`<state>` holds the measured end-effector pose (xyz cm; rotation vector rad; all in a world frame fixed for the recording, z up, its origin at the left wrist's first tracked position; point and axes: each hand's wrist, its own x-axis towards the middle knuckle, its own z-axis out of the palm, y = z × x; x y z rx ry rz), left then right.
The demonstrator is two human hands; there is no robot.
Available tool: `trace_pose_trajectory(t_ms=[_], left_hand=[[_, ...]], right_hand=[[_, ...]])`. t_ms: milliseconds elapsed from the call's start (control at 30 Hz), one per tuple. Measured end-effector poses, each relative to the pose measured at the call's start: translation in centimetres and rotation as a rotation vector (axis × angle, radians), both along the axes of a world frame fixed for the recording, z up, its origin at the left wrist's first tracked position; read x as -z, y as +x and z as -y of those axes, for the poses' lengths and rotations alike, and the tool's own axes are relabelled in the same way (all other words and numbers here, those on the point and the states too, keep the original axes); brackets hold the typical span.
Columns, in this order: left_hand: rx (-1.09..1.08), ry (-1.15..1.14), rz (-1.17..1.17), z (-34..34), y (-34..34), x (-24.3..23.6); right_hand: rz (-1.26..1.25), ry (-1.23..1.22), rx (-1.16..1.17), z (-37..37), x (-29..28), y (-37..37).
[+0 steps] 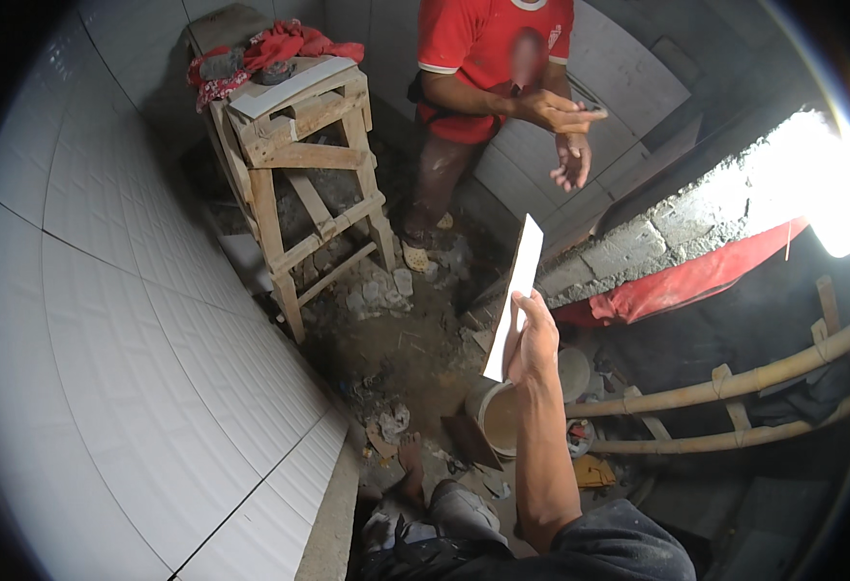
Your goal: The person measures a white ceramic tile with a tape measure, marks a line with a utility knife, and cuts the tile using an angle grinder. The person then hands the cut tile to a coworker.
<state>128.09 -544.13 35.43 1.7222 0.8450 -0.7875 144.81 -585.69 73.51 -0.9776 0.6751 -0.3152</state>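
My right hand [535, 341] is closed round the lower part of a narrow white tile strip [526, 259], with the thumb lying across its glossy face. The strip is held up at a slant, and a brownish edge shows along its left side. Below it on the floor stands a bucket [499, 418] of murky liquid, with a flat brown piece [470, 442] leaning by it. My left hand is out of the picture.
A co-worker in a red shirt [478, 44] stands ahead, both hands raised. A wooden trestle [314, 155] carries cloths and another white strip [289, 87]. White tiled wall [144, 320] runs along the left. At right are a rough block wall [628, 257], a bright lamp and a bamboo ladder [715, 389]. Rubble litters the floor.
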Motion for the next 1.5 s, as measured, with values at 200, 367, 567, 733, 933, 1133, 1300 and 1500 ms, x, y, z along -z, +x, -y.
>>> trace_pose_trajectory(t_ms=[200,367,567,733,933,1133,1300,1500], left_hand=[[0.007,-0.002,-0.010,0.1,-0.1,0.3],[0.007,-0.004,-0.022,0.2,-0.3,0.7],[0.013,-0.004,-0.035,0.4,-0.4,0.9],[0.025,-0.014,-0.038,0.9,-0.3,1.0],[0.042,-0.006,-0.041,0.7,-0.4,1.3],[0.081,0.002,0.002,0.8,0.4,1.6],[0.116,0.004,0.082,2.1,3.0,0.2],[0.082,0.017,0.083,3.2,4.6,-1.7]], right_hand=[[-0.040,0.011,0.041,0.0,-0.2,-0.4],[-0.101,0.053,0.118,0.8,0.9,-0.4],[-0.074,0.114,0.035,0.7,0.7,0.1],[0.113,0.269,-0.067,2.0,-0.4,1.6],[-0.207,0.087,0.117,4.0,2.1,-0.2],[-0.202,-0.783,0.501,13.9,1.9,-3.6],[-0.172,-1.428,1.117,21.0,-8.2,-3.4],[-0.132,-1.820,1.044,31.0,-8.2,2.0]])
